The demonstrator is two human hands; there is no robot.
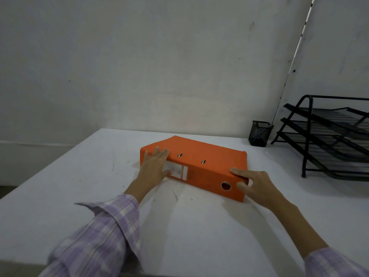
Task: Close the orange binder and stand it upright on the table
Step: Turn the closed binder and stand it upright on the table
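The closed orange cardboard lever-arch binder lies flat on the white tabletop, its labelled spine facing the person. The left hand rests with straight fingers against the spine's left end, fingertips reaching the top cover. The right hand curls around the binder's right end, gripping that corner.

The orange binder lies closed and flat at the centre of the frame on the white table, its spine toward me with the label and finger hole showing. My left hand presses flat, fingers straight, on the spine's left end. My right hand grips the right end, fingers curled round the corner. At the right edge stand a black mesh pen cup and a black tiered letter tray.
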